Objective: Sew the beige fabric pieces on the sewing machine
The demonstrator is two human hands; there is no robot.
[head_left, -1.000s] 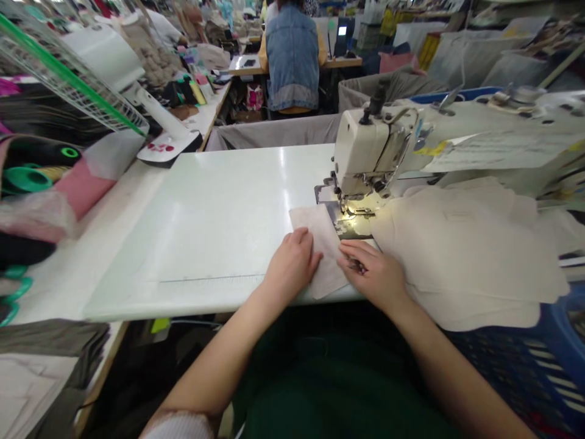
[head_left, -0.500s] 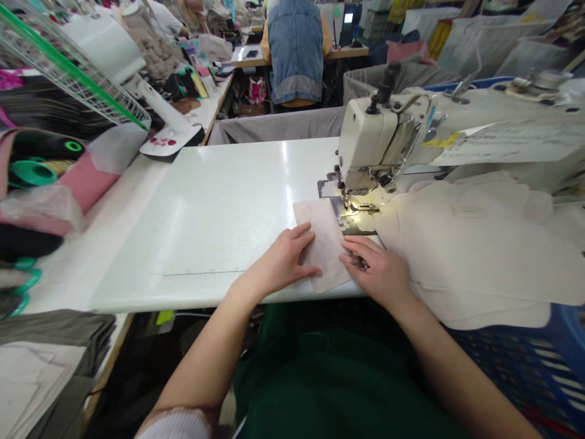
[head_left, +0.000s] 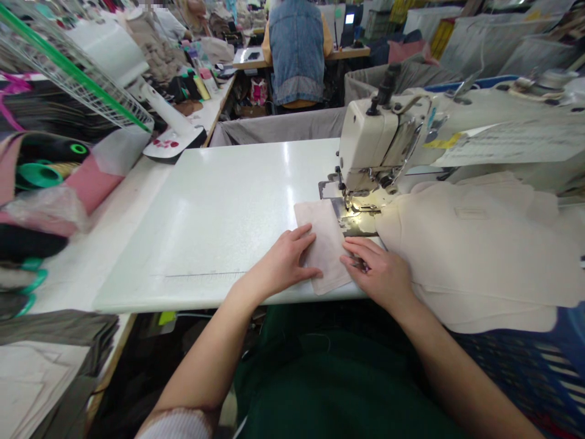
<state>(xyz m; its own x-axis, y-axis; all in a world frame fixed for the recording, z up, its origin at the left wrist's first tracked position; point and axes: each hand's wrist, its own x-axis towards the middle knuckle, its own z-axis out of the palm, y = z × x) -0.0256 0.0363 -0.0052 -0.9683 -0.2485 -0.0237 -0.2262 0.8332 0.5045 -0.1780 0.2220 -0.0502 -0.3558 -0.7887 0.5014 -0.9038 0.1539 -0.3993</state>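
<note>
A pale pinkish-beige fabric piece [head_left: 325, 244] lies flat on the white sewing table, left of the needle plate. My left hand [head_left: 290, 256] rests on its left side with fingers spread. At its right edge, my right hand [head_left: 377, 265] has thumb and fingers closed on the fabric. Tucked in that same hand is a small metal tool [head_left: 361, 264], mostly hidden by the fingers. Just beyond the fabric stands the sewing machine [head_left: 370, 146], its lamp lighting the needle plate [head_left: 359, 225]. The fabric is beside the needle area, not under the presser foot.
Stacked beige fabric panels [head_left: 484, 250] spread right of the machine, above a blue basket [head_left: 516, 360]. Thread cones [head_left: 43, 175] and a wire rack [head_left: 86, 79] stand at left. Beyond a grey cloth-lined bin [head_left: 278, 127], a person in a denim vest [head_left: 297, 55] sits facing away.
Both hands and the fabric stay in nearly the same place on the table. The whole view has shifted very slightly.
</note>
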